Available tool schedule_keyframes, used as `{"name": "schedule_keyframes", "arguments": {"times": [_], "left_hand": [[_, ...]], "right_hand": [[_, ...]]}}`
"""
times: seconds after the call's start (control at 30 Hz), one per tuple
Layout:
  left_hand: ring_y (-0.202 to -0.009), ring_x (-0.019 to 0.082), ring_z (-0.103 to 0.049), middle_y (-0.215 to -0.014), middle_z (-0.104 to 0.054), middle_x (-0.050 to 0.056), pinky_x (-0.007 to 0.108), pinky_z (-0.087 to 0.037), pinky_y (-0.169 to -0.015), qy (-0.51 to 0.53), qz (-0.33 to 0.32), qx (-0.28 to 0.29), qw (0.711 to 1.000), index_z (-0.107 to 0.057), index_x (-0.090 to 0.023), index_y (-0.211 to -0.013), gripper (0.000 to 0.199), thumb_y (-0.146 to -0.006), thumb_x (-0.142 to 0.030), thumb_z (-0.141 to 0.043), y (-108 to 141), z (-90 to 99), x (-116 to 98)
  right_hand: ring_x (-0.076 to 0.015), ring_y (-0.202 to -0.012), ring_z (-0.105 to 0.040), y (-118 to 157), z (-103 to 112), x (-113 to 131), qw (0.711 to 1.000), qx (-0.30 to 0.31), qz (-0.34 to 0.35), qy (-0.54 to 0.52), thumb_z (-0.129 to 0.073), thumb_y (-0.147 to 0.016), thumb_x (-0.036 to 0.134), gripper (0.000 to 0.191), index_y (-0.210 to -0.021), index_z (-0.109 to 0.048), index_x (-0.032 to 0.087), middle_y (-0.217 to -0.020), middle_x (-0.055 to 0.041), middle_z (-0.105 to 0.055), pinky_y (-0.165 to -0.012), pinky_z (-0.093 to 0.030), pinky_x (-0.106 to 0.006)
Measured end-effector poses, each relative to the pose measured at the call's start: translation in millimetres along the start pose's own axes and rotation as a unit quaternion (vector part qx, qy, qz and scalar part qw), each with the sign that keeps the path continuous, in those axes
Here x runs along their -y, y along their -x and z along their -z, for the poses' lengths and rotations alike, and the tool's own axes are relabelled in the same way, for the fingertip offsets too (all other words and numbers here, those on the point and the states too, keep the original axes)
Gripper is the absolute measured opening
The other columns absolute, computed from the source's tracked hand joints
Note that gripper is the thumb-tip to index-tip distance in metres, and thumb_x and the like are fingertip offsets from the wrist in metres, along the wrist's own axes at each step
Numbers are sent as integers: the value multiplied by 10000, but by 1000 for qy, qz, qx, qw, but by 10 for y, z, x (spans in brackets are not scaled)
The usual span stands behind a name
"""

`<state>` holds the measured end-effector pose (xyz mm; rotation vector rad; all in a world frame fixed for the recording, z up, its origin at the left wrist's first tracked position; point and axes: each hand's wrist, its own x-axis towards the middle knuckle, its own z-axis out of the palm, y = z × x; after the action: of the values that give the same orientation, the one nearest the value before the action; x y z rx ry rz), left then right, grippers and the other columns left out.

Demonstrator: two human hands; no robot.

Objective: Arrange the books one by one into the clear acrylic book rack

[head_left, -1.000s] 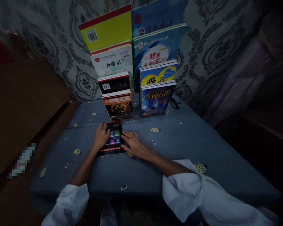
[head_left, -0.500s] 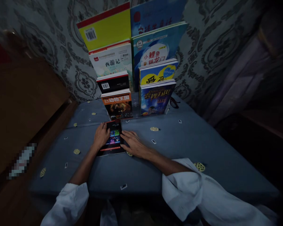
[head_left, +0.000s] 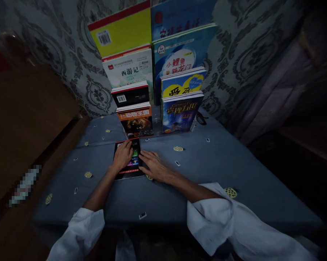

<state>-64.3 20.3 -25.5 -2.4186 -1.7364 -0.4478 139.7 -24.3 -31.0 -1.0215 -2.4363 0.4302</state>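
Note:
A thin black book (head_left: 128, 173) with small bright pictures and a red strip lies flat on the cloth-covered table. My left hand (head_left: 123, 155) rests palm down on its cover, fingers stretched out and hiding the upper left part. Along the book's right edge lies my right hand (head_left: 154, 165), flat, with its fingertips touching that edge. Just behind the book stands an orange-topped book (head_left: 136, 121) with a lion on its front. Neither hand grips anything.
Two rows of upright books stand against the patterned wall, among them a yellow book (head_left: 128, 30) and a dark blue book (head_left: 181, 114). Dark-framed glasses (head_left: 201, 119) lie right of them. The blue tablecloth (head_left: 196, 181) has pineapple prints. A wooden headboard-like panel (head_left: 24, 119) stands left.
My left hand has slid right and slightly up, from the book's left edge onto the middle of its cover. My right hand has stayed in place.

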Motion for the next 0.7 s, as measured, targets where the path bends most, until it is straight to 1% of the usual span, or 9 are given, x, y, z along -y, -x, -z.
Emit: {"name": "schedule_keyframes", "arguments": {"times": [0.17,0.3,0.43,0.57,0.63,0.7], "left_hand": [[-1253,262,-535,-1377,-576,131,442,-438,-1057,-11,-24,18,999,-533,-154,-1371,417,-977,-218,-412,-94,15,-97],[-1249,255,-528,-1378,-572,116,431,-427,-1046,-18,-39,27,999,-525,-167,-1380,422,-975,-207,-416,-188,2,-180],[-1277,247,-504,-1386,-574,112,425,-407,-1061,-18,-57,36,998,-506,-154,-1398,430,-992,-210,-376,-238,-11,-210],[-1275,242,-516,-1397,-570,116,421,-417,-1066,12,-71,40,997,-507,-145,-1395,423,-1007,-257,-384,-201,1,-136],[-1258,223,-537,-1374,-587,110,393,-425,-1074,42,-78,33,996,-541,-153,-1365,400,-1005,-254,-397,-150,22,-49],[-1233,210,-561,-1326,-621,103,369,-432,-1075,64,-62,16,996,-595,-160,-1303,367,-998,-225,-401,-84,52,67]], "right_hand": [[-298,-1410,-433,9,-10,-8,1000,-3,4,-1,-565,-944,350,511,-1395,-542,108,-1471,-222,-514,-1145,-330,-517],[-303,-1407,-437,11,-14,-10,1000,-5,2,0,-550,-948,351,506,-1399,-541,122,-1474,-216,-513,-1141,-335,-532],[-311,-1405,-439,15,-20,-20,1000,0,2,3,-542,-951,355,513,-1396,-541,100,-1477,-223,-507,-1145,-333,-537],[-309,-1400,-448,30,-53,-62,1000,-10,8,-5,-541,-951,370,505,-1397,-547,133,-1488,-210,-499,-1138,-342,-554],[-307,-1398,-450,26,-64,-96,1000,-12,6,-9,-550,-945,375,507,-1394,-551,137,-1492,-206,-496,-1135,-348,-554],[-303,-1402,-445,-13,-59,-127,1000,-11,-3,-6,-548,-947,374,498,-1385,-558,135,-1497,-198,-492,-1136,-352,-549]]}}
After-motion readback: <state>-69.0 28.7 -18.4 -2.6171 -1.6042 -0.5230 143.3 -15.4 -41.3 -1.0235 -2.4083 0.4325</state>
